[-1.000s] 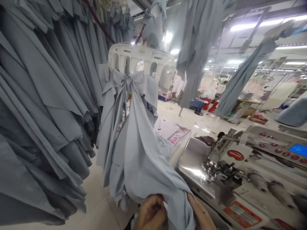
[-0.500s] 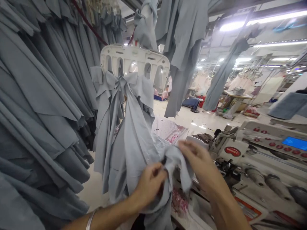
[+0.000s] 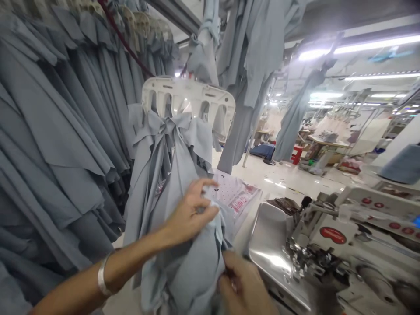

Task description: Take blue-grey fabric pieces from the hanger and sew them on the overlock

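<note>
Grey-blue fabric pieces hang down from a white plastic clip hanger in front of me. My left hand, with a silver bangle on the wrist, is over the fabric, its fingers apart and curved. Nothing shows between its thumb and fingertips. Lower down, my right hand is closed on the right edge of the same fabric, thumb against fingers. Motion blurs this hand a little, and the bottom of the frame cuts off its arm.
Rows of grey-blue garment pieces hang close on the left. A sewing machine with a shiny metal plate stands at the right. A printed pink-white packet lies behind the fabric. More cloth hangs overhead.
My left hand has let go of the fabric and moved up. My right hand has come down and toward me along the fabric edge. The view has shifted, showing more of the metal plate.
</note>
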Motion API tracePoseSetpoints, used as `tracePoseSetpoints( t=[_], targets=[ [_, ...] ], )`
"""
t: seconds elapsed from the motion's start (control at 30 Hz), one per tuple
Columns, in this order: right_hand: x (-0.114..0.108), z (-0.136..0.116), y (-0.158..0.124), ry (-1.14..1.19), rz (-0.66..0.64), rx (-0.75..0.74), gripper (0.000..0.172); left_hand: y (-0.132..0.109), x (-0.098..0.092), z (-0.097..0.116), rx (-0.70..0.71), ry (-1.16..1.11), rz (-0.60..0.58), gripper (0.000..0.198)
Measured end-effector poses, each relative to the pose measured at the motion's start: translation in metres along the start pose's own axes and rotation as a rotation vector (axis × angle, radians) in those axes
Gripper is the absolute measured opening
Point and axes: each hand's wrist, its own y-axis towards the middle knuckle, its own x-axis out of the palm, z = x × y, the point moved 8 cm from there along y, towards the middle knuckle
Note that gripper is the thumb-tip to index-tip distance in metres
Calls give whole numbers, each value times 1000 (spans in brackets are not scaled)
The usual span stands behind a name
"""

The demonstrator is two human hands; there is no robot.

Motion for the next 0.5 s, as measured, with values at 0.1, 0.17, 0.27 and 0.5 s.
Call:
tracePoseSetpoints(
  t=[0.1,0.17,0.27,0.5],
  targets=[
    [-51,-49,53,-8,-249,-218,21,29,-29,40,70,-53,-79,38],
    [-86,-66,87,-84,-239,-262,21,33,-37,36,-144,-147,-40,40],
    [-119,-64,119,-239,11,-226,29,7,-16,9,-370,-215,11,30],
    [-63,-9,62,-223,35,-118,39,-110,94,-79,-1055,-533,-346,24]
  ],
)
